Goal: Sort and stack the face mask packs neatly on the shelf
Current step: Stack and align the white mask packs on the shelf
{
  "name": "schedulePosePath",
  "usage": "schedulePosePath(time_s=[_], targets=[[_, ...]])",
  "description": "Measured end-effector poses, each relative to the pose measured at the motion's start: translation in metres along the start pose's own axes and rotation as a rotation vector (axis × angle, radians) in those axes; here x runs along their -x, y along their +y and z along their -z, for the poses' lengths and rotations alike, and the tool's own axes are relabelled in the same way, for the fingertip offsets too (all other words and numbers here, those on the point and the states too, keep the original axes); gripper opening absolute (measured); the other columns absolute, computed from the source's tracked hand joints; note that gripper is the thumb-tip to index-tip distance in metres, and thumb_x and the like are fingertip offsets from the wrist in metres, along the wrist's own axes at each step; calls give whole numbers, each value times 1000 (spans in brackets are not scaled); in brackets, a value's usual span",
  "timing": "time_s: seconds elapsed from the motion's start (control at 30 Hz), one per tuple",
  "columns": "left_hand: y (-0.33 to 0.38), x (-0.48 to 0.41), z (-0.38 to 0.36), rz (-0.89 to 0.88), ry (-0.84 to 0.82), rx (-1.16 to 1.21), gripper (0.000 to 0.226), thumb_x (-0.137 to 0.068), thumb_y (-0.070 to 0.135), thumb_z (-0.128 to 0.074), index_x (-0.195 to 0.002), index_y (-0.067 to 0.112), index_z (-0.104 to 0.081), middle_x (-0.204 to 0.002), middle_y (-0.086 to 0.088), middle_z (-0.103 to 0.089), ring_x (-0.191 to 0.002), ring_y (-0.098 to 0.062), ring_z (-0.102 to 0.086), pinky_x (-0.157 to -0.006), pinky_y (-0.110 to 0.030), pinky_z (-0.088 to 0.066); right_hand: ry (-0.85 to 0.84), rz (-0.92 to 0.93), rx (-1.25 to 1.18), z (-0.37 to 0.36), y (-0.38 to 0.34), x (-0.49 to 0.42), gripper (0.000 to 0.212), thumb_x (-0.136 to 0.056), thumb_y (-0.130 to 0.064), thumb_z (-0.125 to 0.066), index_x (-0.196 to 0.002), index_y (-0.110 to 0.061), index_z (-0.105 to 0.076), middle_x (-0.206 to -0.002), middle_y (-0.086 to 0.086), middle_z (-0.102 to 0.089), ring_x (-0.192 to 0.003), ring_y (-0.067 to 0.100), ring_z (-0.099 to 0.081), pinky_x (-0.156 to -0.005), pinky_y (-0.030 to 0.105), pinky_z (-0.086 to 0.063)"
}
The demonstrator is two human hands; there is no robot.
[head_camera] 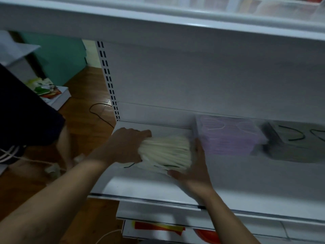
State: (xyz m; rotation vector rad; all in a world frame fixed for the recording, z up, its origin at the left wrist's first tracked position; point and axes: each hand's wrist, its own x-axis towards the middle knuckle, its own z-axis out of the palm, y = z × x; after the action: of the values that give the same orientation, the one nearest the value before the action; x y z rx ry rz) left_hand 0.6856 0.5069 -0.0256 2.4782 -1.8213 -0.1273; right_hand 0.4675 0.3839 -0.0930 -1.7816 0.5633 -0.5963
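A pack of cream-white face masks [166, 152] lies on the white shelf [151, 189] near its left end. My left hand [126, 147] grips the pack's left edge, fingers curled round it. My right hand [193, 170] lies flat against the pack's right and front side, fingers straight. Right of it stands a stack of purple mask packs [230, 136], and further right a grey-black mask pack [292, 143] with black ear loops.
An upper shelf [158, 20] hangs overhead. The lower shelf holds red and yellow items [158, 226]. At left another person's leg [26, 111] stands on the wooden floor, near a black cable [98, 111] and a low white box of packets [47, 90].
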Motion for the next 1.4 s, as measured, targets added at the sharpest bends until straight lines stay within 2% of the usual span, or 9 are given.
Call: schedulePosePath(time_s=[0.2, 0.43, 0.6, 0.73, 0.9, 1.0, 1.1, 1.27, 1.4], targets=[[-2, 18, 10, -36, -5, 94, 64, -67, 50, -80, -122, 33, -52, -102, 10, -68, -87, -10, -64, -74, -24, -36, -147, 89, 32, 10, 9, -12, 144, -42, -36, -99, -148, -53, -3, -159, -8, -18, -143, 15, -31, -106, 54, -42], [-6, 29, 16, 2, 16, 111, 61, -69, 46, -80, -120, 36, -49, -101, 12, -66, -85, -7, -58, -79, -30, -49, -265, 76, -60, 10, -6, -34, 142, -52, -49, -89, -151, -7, 4, -153, 11, -15, -140, 2, -28, -107, 12, -31], [-12, 29, 20, -3, -34, 125, 67, -67, 48, -82, -122, 36, -48, -101, 16, -63, -86, -3, -56, -76, -25, -48, -392, 163, -13, 15, -13, -50, 139, -48, -37, -87, -147, 7, 1, -143, -29, -30, -128, -19, -32, -103, 4, -28], [-16, 22, 22, 2, -44, 92, 73, -68, 46, -83, -129, 31, -45, -108, 10, -64, -84, -2, -52, -72, -20, -42, -270, 102, 10, 9, -8, -52, 118, -46, -54, -90, -138, -7, -32, -134, 6, -50, -122, -6, -49, -102, 12, -37], [-11, 11, 19, -3, -24, -21, 79, -70, 48, -79, -135, 30, -37, -119, 5, -61, -97, -13, -58, -75, -26, -45, -130, 96, 66, 10, 1, -41, 84, -54, -27, -94, -121, -24, -44, -115, -3, -62, -101, -20, -55, -84, 1, -40], [-8, 4, 13, -4, -38, -73, 82, -68, 50, -78, -134, 32, -34, -121, 5, -59, -102, -17, -58, -77, -29, -43, -143, 24, 61, 13, -1, -32, 89, -48, -46, -89, -124, -33, -44, -120, -15, -59, -107, -21, -52, -85, -1, -37], [-5, -3, 8, 8, -40, -127, 89, -65, 46, -79, -137, 27, -30, -127, 2, -54, -111, -21, -56, -81, -33, -39, -102, -1, 64, 8, -3, -24, 109, -46, -30, -94, -136, -34, -33, -125, -28, -49, -112, -23, -45, -86, -2, -34], [-1, -9, -2, 19, -18, -167, 106, -67, 45, -78, -150, 23, -15, -141, -4, -42, -125, -25, -44, -101, -42, -38, 27, 4, 198, 6, -6, -30, 77, -54, -18, -94, -113, -29, -46, -102, -24, -55, -87, -30, -48, -71, -5, -33], [0, -11, -8, -10, 15, -199, 113, -67, 45, -77, -153, 25, -7, -145, -4, -37, -129, -26, -41, -102, -42, -32, 56, 9, 202, 5, -10, -33, 76, -53, -31, -82, -116, -42, -42, -119, -28, -49, -103, -28, -44, -82, -4, -32]])
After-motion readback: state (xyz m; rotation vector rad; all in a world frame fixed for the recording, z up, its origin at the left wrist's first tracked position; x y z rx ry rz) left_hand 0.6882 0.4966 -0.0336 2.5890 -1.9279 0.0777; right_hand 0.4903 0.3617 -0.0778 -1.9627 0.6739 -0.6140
